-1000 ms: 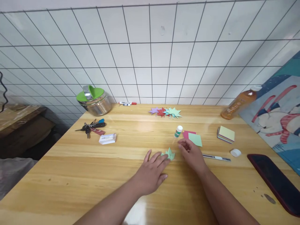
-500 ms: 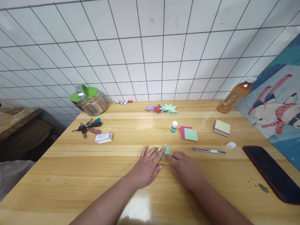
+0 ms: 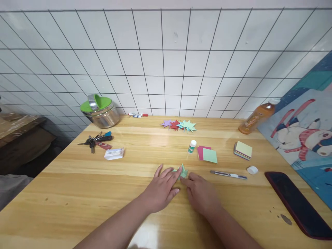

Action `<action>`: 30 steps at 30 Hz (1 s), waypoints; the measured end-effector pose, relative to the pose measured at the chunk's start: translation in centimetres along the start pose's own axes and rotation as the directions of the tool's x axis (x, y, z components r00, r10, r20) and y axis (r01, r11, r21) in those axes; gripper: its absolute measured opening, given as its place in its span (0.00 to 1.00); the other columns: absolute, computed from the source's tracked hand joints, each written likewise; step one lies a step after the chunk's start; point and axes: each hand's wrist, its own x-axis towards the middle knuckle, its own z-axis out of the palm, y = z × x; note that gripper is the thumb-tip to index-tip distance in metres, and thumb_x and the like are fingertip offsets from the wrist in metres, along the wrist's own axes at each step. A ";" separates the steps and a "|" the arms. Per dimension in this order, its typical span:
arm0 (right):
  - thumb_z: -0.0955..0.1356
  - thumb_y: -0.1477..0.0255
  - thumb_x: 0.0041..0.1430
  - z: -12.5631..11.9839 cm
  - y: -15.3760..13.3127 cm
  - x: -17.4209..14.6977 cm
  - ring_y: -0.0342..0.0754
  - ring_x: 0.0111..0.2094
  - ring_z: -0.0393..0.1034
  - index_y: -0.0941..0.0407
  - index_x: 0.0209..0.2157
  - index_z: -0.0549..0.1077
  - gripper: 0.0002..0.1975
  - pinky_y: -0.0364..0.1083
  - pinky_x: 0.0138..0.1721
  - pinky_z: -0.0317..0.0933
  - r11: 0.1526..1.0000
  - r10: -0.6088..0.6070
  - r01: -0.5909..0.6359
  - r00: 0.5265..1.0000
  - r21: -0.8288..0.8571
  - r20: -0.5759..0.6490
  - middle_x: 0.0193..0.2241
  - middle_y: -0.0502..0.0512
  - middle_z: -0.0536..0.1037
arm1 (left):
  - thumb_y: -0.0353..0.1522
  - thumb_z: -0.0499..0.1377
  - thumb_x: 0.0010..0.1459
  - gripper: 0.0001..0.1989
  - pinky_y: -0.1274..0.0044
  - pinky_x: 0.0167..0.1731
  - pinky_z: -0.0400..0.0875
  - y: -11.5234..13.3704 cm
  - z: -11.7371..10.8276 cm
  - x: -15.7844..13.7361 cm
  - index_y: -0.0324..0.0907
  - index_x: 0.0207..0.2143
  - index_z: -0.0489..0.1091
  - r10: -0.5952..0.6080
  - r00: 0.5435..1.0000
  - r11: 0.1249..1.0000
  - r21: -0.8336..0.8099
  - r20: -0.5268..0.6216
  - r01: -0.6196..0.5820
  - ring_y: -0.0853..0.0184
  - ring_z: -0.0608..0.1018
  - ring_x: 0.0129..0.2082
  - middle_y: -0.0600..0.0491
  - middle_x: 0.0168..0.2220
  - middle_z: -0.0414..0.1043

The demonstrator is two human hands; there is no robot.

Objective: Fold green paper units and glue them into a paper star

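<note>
A small folded piece of light green paper (image 3: pixel 184 171) lies on the table in front of me, partly hidden under my fingers, with a pointed corner sticking up. My left hand (image 3: pixel 162 188) rests open over its left side, fingers spread, one fingertip pressing on the paper. From the right, my right hand (image 3: pixel 202 193) touches the paper's near edge with its index fingertip; the other fingers are curled in, with nothing seen inside them. Beyond the hands stands a glue stick (image 3: pixel 192 147) with a white cap. Beside it are a green paper square (image 3: pixel 210 155) and a magenta paper square (image 3: pixel 201 152).
Folded paper stars (image 3: pixel 187 126) lie near the tiled wall, with markers (image 3: pixel 138 115) to their left. On the left are a green-lidded pot (image 3: pixel 103 114), keys (image 3: pixel 97 140) and a small box (image 3: pixel 114 154). Rightward are a utility knife (image 3: pixel 228 174), paper stack (image 3: pixel 243 150), white cap (image 3: pixel 252 169), phone (image 3: pixel 298 204) and bottle (image 3: pixel 256 117).
The camera view has tilted up slightly, so things on the table sit a little lower. Both hands keep nearly the same place on the green paper.
</note>
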 end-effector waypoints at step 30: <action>0.61 0.67 0.56 1.5 -1.5 3.1 0.46 0.26 0.70 0.54 0.31 0.70 0.09 0.43 0.26 0.62 0.796 0.288 -0.020 0.892 0.605 -0.349 0.27 0.52 0.76 | 0.47 0.60 0.47 0.34 0.65 0.51 0.61 -3.8 0.3 -0.4 0.41 0.53 0.59 -0.423 0.828 0.751 -0.654 -0.367 0.094 0.56 0.68 0.51 0.43 0.50 0.67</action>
